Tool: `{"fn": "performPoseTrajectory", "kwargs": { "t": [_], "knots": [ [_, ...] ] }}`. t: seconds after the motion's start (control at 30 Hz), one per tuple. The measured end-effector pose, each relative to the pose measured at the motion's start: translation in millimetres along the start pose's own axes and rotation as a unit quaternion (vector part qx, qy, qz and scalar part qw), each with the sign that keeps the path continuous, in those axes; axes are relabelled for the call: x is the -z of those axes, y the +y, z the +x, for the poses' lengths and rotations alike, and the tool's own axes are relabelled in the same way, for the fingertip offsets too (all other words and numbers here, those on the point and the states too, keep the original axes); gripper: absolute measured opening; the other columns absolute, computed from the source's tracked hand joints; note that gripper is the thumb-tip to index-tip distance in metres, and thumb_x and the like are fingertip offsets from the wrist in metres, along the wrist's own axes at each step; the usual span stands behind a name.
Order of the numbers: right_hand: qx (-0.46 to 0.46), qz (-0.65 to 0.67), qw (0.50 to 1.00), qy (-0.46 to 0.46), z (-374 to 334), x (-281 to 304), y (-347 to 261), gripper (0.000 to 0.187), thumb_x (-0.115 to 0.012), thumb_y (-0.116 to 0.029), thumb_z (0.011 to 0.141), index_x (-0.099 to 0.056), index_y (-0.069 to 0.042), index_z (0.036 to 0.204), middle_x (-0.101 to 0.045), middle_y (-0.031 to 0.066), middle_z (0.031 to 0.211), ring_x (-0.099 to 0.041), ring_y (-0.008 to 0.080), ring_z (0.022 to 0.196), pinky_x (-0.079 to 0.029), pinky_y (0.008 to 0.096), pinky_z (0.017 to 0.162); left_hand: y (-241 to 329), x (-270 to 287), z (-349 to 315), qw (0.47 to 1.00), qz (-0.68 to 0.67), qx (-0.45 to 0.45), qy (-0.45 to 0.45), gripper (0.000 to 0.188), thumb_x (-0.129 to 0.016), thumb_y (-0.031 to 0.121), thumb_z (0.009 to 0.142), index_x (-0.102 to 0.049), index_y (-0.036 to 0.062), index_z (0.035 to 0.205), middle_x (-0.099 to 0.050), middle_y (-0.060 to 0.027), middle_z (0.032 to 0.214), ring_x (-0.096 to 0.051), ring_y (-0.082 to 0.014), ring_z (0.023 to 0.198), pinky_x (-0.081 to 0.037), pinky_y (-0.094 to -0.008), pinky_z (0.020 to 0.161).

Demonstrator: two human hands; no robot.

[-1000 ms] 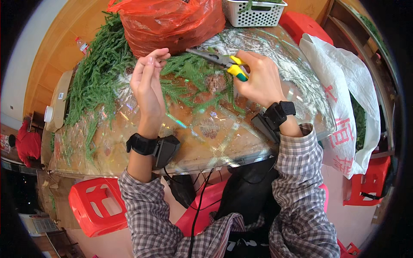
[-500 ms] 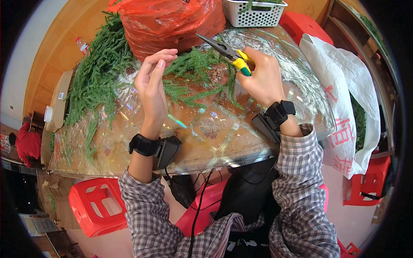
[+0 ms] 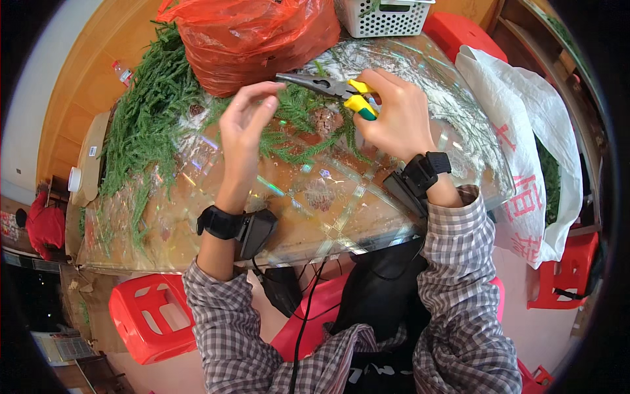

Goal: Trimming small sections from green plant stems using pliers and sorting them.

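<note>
From where I stand, the biggest thing is the counter [image 3: 282, 220], spreading beneath the fingers of both hands and dusted white in places beyond them. A white sack [image 3: 525, 125] with red print slumps at its edge, well to the right of the right hand's [image 3: 401, 119] fingers. A bulging red plastic bag [image 3: 256, 49] sits just beyond the left hand's [image 3: 243, 131] fingers, and a heap of greenery [image 3: 141, 125] spreads to their left. Down on the floor, nearer the person than those fingers and off to the left, is a red stool [image 3: 134, 341]. A white basket [image 3: 384, 27] stands beyond the right fingers. Loose green sprigs [image 3: 298, 156] lie below and between the two sets of fingers. The right fingers are wrapped around the yellow-and-green handles of some pliers [image 3: 331, 87], whose nose points left, right by the left fingertips. Those are curled, thumb near forefinger; I can't tell whether they pinch anything. A brown pine cone [image 3: 327, 122] lies under the pliers, between the hands.
</note>
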State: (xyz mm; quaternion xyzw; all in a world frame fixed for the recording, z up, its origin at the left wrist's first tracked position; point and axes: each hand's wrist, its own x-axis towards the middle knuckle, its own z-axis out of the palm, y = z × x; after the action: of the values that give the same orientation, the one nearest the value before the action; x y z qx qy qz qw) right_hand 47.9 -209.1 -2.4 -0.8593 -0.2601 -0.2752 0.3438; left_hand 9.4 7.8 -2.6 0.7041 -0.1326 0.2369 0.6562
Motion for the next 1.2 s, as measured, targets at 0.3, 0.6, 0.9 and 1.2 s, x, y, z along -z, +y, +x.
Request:
{"fn": "performPoseTrajectory", "kwargs": {
  "t": [0.3, 0.6, 0.9, 1.2],
  "knots": [
    [0.072, 0.001, 0.997, 0.018, 0, 2, -1, 0.028, -0.068, -0.011, 0.058, -0.057, -0.007, 0.084, -0.056, 0.0082, 0.076, -0.057, 0.0314, 0.069, -0.044, 0.0381, 0.057, -4, -15, -6, 0.989, 0.051, -0.066, -0.125, 0.041, -0.068, 0.015, 0.081, -0.052, 0.0009, 0.116, -0.058, -0.005, 0.111, -0.053, -0.0145, 0.101, -0.04, -0.0263, 0.088],
    [0.131, 0.012, 0.991, 0.039, 2, 2, -3, 0.028, -0.067, -0.011, 0.056, -0.057, -0.008, 0.082, -0.053, 0.0075, 0.072, -0.056, 0.0305, 0.068, -0.043, 0.0376, 0.055, 0, -16, -17, 0.992, 0.078, 0.009, -0.098, 0.043, -0.072, 0.01, 0.078, -0.053, -0.0005, 0.115, -0.059, -0.0053, 0.108, -0.051, -0.0122, 0.1, -0.041, -0.0289, 0.089],
    [0.157, 0.009, 0.987, 0.034, 3, 2, -1, 0.031, -0.066, -0.011, 0.055, -0.057, -0.007, 0.085, -0.051, 0.0092, 0.076, -0.054, 0.0318, 0.072, -0.043, 0.0384, 0.06, 2, -21, -21, 0.993, -0.034, 0.08, -0.082, 0.031, -0.066, 0.003, 0.084, -0.055, -0.0024, 0.112, -0.06, -0.0033, 0.104, -0.054, -0.0083, 0.091, -0.044, -0.0245, 0.083],
    [0.167, 0.008, 0.985, 0.052, 4, 2, -2, 0.033, -0.067, -0.01, 0.056, -0.057, -0.007, 0.087, -0.052, 0.0101, 0.079, -0.053, 0.0322, 0.076, -0.043, 0.0386, 0.066, 3, -17, -17, 0.994, -0.018, 0.039, -0.102, 0.028, -0.066, 0.003, 0.083, -0.056, -0.0037, 0.108, -0.063, -0.0043, 0.1, -0.057, -0.0083, 0.089, -0.046, -0.0243, 0.079]
  ]
}}
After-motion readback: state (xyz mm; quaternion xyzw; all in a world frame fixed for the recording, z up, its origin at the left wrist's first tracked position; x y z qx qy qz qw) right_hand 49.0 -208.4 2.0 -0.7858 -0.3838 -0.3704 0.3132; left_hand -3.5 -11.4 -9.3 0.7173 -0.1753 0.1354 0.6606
